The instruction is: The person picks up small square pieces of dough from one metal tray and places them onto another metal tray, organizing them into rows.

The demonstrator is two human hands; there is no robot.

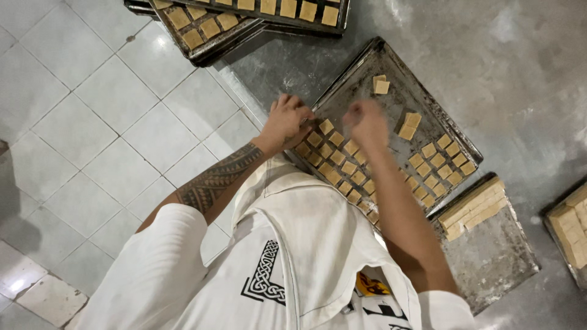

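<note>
- My left hand (287, 122) rests with curled fingers on the near-left corner of the baking tray (391, 61), touching the tan dough squares (333, 162).
- My right hand (365, 122) is blurred above the rows; I cannot tell its grip.
- The tray sits on the grey tabletop (520, 73).

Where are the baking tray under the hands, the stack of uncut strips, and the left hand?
baking tray (391, 64): head view, bare metal near its far corner.
stack of uncut strips (474, 208): head view, middle of the top strip.
left hand (287, 122): head view, back of the hand, fingers at the tray's left edge.
</note>
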